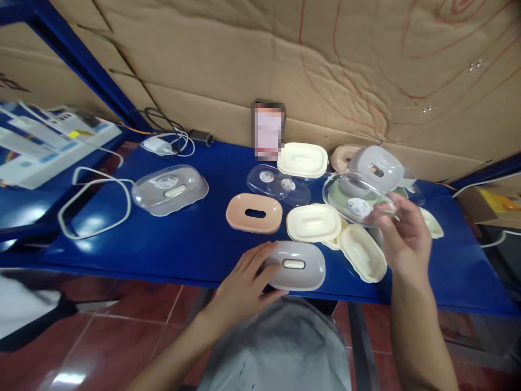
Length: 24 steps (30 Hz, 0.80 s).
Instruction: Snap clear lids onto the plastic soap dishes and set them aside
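Brown cardboard (211,60) stands behind a blue table (183,255), with red tiled floor (134,331) on the near side. At the near edge, the person's left hand (240,277) has its fingers spread wide over the left end of a grey oval dish (301,278), touching it; a cream bar (293,264) shows in the slot at the dish's middle. Farther right, the fingers of the right hand (401,233) are narrowed on the right edge of a clear cover (358,208) with a round label, held tilted above the pieces there.

Just beyond the grey dish lie a peach slotted piece (240,215) and, to its right, a cream tray (313,221); another cream tray (363,252) sits near the right hand. Two overlapping clear lids (264,182) rest farther back, below a pale tray (302,159) and an upright device (268,130) with a blurred screen. Behind the held cover is a grey slotted piece (382,163). Well apart on the left, a labelled clear dome (163,184) stands near a looped white cable (61,217).
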### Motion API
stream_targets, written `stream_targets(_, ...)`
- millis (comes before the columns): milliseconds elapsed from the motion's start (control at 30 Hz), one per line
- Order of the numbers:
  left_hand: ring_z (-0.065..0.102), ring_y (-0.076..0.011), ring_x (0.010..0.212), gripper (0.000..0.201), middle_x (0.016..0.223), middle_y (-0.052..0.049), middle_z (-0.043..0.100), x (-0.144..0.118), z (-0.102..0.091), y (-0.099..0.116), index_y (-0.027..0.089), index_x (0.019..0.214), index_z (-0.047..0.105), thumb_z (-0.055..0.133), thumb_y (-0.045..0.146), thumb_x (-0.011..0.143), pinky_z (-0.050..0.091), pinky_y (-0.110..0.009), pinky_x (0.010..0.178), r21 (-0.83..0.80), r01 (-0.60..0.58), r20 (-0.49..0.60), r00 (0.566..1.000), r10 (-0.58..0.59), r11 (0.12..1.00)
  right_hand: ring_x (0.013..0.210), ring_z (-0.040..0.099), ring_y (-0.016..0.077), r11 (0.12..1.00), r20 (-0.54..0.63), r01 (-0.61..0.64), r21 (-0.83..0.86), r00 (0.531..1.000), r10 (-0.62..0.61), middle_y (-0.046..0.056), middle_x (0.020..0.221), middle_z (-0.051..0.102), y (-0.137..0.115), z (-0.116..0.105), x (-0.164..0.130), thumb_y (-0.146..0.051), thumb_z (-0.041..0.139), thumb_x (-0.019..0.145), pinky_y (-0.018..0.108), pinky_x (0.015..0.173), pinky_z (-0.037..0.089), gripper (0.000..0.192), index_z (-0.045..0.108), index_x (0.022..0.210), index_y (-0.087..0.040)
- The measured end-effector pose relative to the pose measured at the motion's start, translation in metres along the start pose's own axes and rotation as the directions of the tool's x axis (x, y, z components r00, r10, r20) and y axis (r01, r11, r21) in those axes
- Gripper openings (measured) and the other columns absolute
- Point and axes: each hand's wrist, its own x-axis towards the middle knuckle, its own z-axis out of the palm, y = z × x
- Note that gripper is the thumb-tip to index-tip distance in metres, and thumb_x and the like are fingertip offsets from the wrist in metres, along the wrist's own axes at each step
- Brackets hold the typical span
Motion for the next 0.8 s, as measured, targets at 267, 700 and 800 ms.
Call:
stream_targets(267, 0.053, -0.0409, 0.151, 0.075, 0.173, -0.023, 0.033, -0.005, 0.004, -0.003, 0.027, 0.163, 0.038, 0.076, 0.047, 0.100, 0.062, -0.059, 0.111, -0.081, 0.033, -0.029, 0.999, -0.036, 0.996, 0.082, 0.076, 0.0189, 0.974, 0.351, -0.226, -0.011, 0.911, 0.215, 0.005, 0.126, 0.076, -0.028, 0.040, -0.082, -0.038, 0.059, 0.109, 0.035, 0.065, 0.067, 0.048, 0.053, 0.157, -0.040)
stream_targets(700, 0.048, -0.0385, 0.157, 0.071, 0.174, -0.017, 0.037, -0.008, 0.002, -0.005, 0.032, 0.161, 0.042, 0.076, 0.047, 0.100, 0.060, -0.059, 0.114, -0.142, 0.066, 0.041, 0.997, -0.060, 0.988, 0.158, 0.045, 0.0331, 0.828, 0.568, 0.443, -0.344, 0.800, -0.191, 0.009, 0.173, 0.042, -0.020, 0.060, -0.102, -0.043, 0.055, 0.111, 0.058, 0.121, 0.053, 0.062, 0.037, 0.170, -0.038)
stream_targets(800, 0.050, -0.0381, 0.156, 0.069, 0.174, -0.017, 0.038, -0.008, 0.003, -0.007, 0.032, 0.159, 0.043, 0.076, 0.047, 0.100, 0.061, -0.059, 0.113, -0.158, 0.073, 0.069, 0.996, -0.063, 0.985, 0.164, 0.037, 0.0353, 0.800, 0.623, 0.488, -0.347, 0.758, -0.192, 0.008, 0.180, 0.031, -0.017, 0.057, -0.103, -0.051, 0.066, 0.104, 0.059, 0.122, 0.053, 0.076, 0.033, 0.171, -0.039)
